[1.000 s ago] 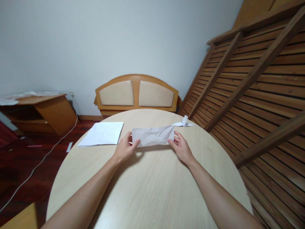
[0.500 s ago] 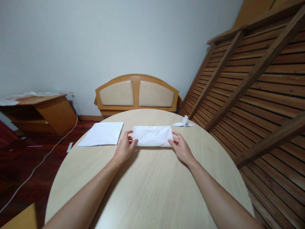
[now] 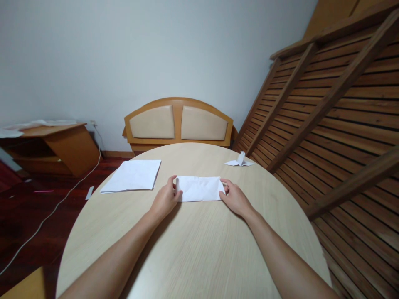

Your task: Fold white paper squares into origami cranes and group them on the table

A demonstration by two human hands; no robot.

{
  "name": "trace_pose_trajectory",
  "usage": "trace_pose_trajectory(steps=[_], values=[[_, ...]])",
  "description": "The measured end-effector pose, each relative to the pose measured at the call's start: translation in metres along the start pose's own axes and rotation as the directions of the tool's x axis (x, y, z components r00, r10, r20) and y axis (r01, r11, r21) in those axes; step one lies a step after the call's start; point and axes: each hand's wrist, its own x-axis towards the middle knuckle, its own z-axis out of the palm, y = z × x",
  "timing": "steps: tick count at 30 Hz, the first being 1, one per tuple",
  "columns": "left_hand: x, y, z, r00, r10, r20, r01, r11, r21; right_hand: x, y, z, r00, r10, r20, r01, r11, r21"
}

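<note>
A folded white paper strip (image 3: 199,189) lies flat on the round wooden table (image 3: 193,245). My left hand (image 3: 165,200) pinches the strip's left end between thumb and fingers. My right hand (image 3: 234,198) pinches its right end the same way. Both hands rest low against the tabletop, with the paper stretched between them.
A stack of white sheets (image 3: 132,175) lies on the table's far left. A small folded paper figure (image 3: 240,160) sits at the far right edge. Behind the table stands a padded chair back (image 3: 178,123). A slatted wooden frame (image 3: 336,108) leans on the right; a low cabinet (image 3: 52,145) and cable are on the left.
The paper, held up and crumpled-looking a second ago, has been lowered and now lies flat and narrower on the table. Both hands came down with it.
</note>
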Motion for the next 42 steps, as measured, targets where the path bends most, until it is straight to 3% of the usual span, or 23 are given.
trace_pose_trajectory(steps=[3, 5, 8, 11, 13, 16, 21, 25, 28, 30, 34, 37, 42], values=[[-0.003, 0.005, 0.002, 0.989, 0.121, -0.086, -0.107, 0.983, 0.15, -0.001, -0.006, -0.001, 0.999, -0.024, -0.049, 0.016, 0.988, -0.152], [-0.005, 0.009, 0.005, 0.971, 0.228, -0.073, -0.204, 0.949, 0.242, -0.002, -0.015, 0.0, 0.994, -0.078, -0.072, 0.06, 0.972, -0.228], [-0.008, 0.014, 0.011, 0.938, 0.329, 0.112, -0.347, 0.902, 0.258, -0.009, -0.035, 0.006, 0.97, -0.235, 0.057, 0.242, 0.942, -0.232], [-0.01, 0.018, 0.016, 0.889, 0.343, 0.304, -0.412, 0.888, 0.205, -0.018, -0.052, 0.015, 0.902, -0.314, 0.296, 0.372, 0.913, -0.167], [-0.012, 0.02, 0.017, 0.85, 0.347, 0.397, -0.44, 0.882, 0.169, -0.023, -0.058, 0.02, 0.858, -0.309, 0.411, 0.394, 0.909, -0.138], [-0.013, 0.022, 0.017, 0.828, 0.308, 0.469, -0.428, 0.887, 0.174, -0.025, -0.058, 0.022, 0.847, -0.219, 0.484, 0.34, 0.924, -0.177], [-0.014, 0.023, 0.018, 0.855, 0.221, 0.47, -0.372, 0.892, 0.257, -0.018, -0.035, 0.013, 0.893, -0.041, 0.449, 0.206, 0.923, -0.326], [-0.016, 0.023, 0.018, 0.88, 0.21, 0.425, -0.344, 0.901, 0.266, -0.013, -0.018, 0.002, 0.933, 0.072, 0.351, 0.077, 0.916, -0.393], [-0.017, 0.025, 0.016, 0.887, 0.276, 0.37, -0.377, 0.895, 0.237, -0.013, -0.02, -0.001, 0.969, 0.021, 0.247, 0.08, 0.917, -0.391], [-0.017, 0.025, 0.015, 0.867, 0.348, 0.355, -0.435, 0.878, 0.202, -0.015, -0.027, 0.001, 0.964, -0.093, 0.248, 0.173, 0.931, -0.321], [-0.017, 0.025, 0.014, 0.846, 0.385, 0.368, -0.464, 0.872, 0.154, -0.02, -0.04, 0.008, 0.862, -0.296, 0.413, 0.365, 0.926, -0.1], [-0.017, 0.025, 0.014, 0.848, 0.376, 0.374, -0.456, 0.876, 0.154, -0.021, -0.039, 0.008, 0.858, -0.283, 0.429, 0.354, 0.931, -0.092], [-0.016, 0.027, 0.009, 0.829, 0.412, 0.379, -0.497, 0.853, 0.159, -0.015, -0.026, 0.007, 0.93, -0.137, 0.34, 0.215, 0.955, -0.204]])
